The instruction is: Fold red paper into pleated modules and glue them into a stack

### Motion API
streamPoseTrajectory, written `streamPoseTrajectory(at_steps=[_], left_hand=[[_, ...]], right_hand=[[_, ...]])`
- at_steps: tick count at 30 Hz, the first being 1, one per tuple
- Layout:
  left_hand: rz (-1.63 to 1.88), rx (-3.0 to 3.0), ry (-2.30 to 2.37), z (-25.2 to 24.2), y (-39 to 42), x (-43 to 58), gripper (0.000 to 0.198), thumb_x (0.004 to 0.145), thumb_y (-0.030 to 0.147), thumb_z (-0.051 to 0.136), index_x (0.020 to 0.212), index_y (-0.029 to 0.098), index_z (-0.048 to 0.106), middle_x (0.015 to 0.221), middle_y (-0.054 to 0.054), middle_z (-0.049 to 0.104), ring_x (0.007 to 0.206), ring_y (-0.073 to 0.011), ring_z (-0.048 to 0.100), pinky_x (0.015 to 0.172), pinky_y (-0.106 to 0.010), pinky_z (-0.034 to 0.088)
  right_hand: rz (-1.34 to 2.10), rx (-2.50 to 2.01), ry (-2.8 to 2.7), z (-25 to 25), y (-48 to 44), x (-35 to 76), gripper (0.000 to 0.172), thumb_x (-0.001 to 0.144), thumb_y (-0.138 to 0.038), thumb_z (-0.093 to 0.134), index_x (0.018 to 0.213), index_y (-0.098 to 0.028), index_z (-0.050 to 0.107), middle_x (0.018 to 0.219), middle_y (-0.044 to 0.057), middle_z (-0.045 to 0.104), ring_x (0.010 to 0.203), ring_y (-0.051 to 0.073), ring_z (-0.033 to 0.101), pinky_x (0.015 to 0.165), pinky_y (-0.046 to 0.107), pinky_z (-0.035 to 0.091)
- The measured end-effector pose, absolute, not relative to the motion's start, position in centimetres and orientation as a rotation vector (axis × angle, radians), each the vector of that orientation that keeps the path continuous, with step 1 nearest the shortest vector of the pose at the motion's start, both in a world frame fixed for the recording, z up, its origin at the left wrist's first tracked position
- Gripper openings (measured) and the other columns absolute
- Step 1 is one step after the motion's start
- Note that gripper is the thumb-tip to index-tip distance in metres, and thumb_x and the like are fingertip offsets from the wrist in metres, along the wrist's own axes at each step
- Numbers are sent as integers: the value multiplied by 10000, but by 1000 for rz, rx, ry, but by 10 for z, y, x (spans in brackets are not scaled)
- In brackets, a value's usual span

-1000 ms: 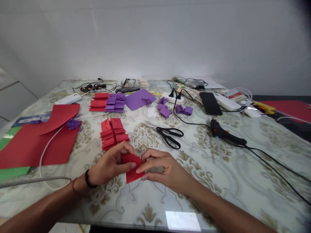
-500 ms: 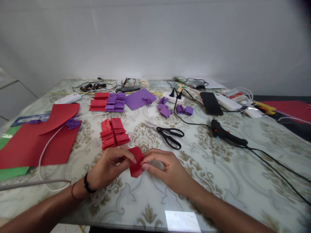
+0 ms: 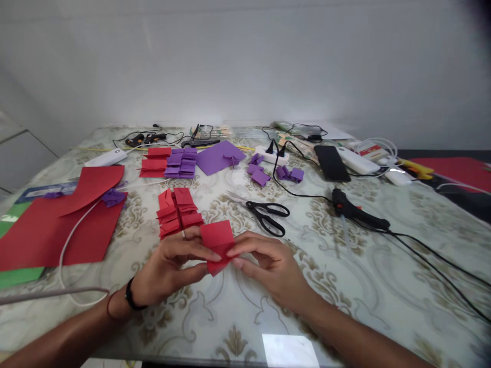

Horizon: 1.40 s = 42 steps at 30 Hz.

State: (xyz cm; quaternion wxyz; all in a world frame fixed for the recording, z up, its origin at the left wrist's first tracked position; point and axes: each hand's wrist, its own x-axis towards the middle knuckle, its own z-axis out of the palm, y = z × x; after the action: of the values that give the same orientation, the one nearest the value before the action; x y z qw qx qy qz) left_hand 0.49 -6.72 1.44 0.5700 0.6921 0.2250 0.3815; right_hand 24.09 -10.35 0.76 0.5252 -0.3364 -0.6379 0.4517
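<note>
Between both hands is a small piece of red paper (image 3: 217, 237) with a crease across it, raised a little over the table. My left hand (image 3: 172, 263) pinches its left side, with the index finger lying along the crease. At the right edge, my right hand (image 3: 270, 263) grips the paper between thumb and fingertips. Just beyond my left hand lie several folded red paper pieces (image 3: 177, 210) in two columns. Farther back, more folded red pieces (image 3: 155, 162) sit beside folded purple pieces (image 3: 181, 163).
Black-handled scissors (image 3: 267, 212) lie past my right hand. A black glue gun (image 3: 356, 213) with its cord rests at right, near a phone (image 3: 332, 163). Large red sheets (image 3: 69, 230) cover the left side. A white power strip (image 3: 272, 155) stands at the back.
The red paper has been tilted and opened out, so its upper part now stands up as a flat square facing me. My left fingers have shifted lower along it; both hands keep hold.
</note>
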Motion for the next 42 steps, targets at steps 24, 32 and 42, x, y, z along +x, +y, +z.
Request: streamPoseTrajectory(at_steps=[24,32,42], left_hand=[[1054,1579,705,18,-76,14,73,856,118,767,831,188,763,1066,-59,716,958,-171,714,836,-254,594],[869,1615,784,19,-75,12,85,903,199,680,908,202,595,919,-14,622,834,-155,628,767,-263,544],[636,1767,984,15,-71,15,330,872,324,752,1177,229,668,891,-6,698,805,-171,644,757,-279,528]], right_hand=[[1151,-886,-1374,9,-109,233,86,911,-191,754,856,-244,795,956,27,773,897,163,712,843,286,550],[1124,-1009,-1445,2,-106,232,99,893,-220,742,803,-215,701,886,16,728,850,177,673,812,312,507],[979,-1120,-1690,10,-109,231,59,877,-179,675,837,-217,653,840,6,671,769,164,607,733,295,460]])
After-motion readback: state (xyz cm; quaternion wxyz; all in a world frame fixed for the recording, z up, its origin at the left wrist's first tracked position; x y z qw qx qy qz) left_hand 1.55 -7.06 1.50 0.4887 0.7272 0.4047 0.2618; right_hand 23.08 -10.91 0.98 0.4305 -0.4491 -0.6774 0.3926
